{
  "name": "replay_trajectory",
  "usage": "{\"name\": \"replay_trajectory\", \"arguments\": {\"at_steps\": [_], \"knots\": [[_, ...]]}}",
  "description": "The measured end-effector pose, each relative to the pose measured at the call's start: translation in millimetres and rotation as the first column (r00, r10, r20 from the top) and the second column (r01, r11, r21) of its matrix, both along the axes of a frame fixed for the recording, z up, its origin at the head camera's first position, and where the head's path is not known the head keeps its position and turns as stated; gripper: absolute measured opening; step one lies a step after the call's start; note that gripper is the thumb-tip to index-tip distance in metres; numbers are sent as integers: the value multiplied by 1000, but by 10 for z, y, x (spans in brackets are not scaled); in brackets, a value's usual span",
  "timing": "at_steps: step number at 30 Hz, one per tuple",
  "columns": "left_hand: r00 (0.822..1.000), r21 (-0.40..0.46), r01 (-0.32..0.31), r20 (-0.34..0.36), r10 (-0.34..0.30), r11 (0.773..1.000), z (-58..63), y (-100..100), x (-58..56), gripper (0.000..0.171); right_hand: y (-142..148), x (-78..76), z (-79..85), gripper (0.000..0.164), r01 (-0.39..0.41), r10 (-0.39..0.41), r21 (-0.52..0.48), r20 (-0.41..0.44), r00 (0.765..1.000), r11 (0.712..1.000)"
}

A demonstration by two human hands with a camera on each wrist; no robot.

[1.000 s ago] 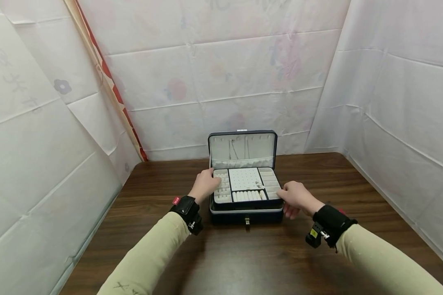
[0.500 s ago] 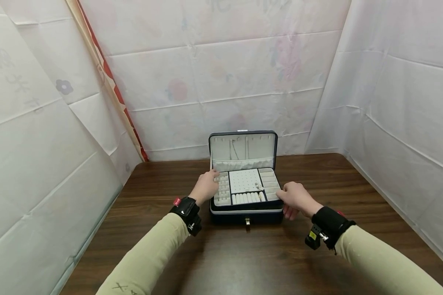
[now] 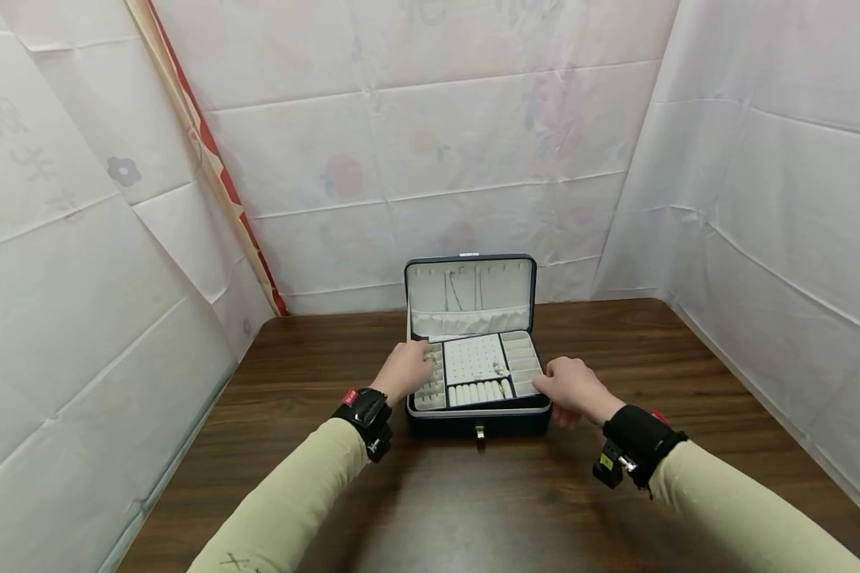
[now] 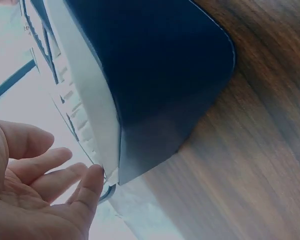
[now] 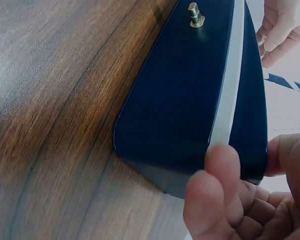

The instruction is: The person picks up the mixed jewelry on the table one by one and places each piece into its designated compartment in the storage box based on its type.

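Note:
An open dark blue jewelry box (image 3: 440, 424) with a pale lining stands on the table. Its removable tray (image 3: 469, 358) sits askew in the top, right end raised above the white rim. Compartments, a dotted pad and ring rolls fill the tray; small earrings (image 3: 500, 368) are on the pad. My left hand (image 3: 404, 370) reaches over the tray's left end, and in the left wrist view its loosely bent fingers (image 4: 92, 180) touch near the back corner. My right hand (image 3: 579, 388) pinches the tray's right front edge, thumb above and fingers curled below.
The box's lid (image 3: 471, 320) leans back upright with thin necklaces (image 3: 453, 291) hanging inside. A metal clasp (image 3: 480, 434) is on the box front. The brown wooden table (image 3: 430, 509) is bordered by white sheets (image 3: 473, 159) at the back and both sides.
The tray's left end has sunk and slid toward me, leaving a dark gap at its back left corner. My left hand has moved slightly right; the right hand keeps its pinch.

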State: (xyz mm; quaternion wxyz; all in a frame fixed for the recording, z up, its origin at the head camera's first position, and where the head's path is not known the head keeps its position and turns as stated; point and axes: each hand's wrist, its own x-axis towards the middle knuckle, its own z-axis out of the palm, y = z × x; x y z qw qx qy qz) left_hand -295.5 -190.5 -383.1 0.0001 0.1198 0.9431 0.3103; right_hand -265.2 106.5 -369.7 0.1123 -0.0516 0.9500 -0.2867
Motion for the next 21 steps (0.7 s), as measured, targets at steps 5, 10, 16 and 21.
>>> {"name": "replay_trajectory", "arguments": {"at_steps": [5, 10, 16, 21], "knots": [[999, 4, -13, 41, 12, 1000, -16, -3, 0, 42, 14, -3, -4, 28, -29, 29, 36, -16, 999, 999], [1000, -22, 6, 16, -5, 1000, 7, -16, 21, 38, 22, -7, -10, 27, -47, 46, 67, 11, 999, 997], [995, 53, -59, -73, 62, 997, 18, -75, 16, 37, 25, -22, -30, 27, -53, 51, 98, 25, 998, 994], [971, 131, -146, -169, 167, 981, 86, -161, -51, 33, 36, -46, -83, 23, -33, 30, 55, 57, 998, 998]]}}
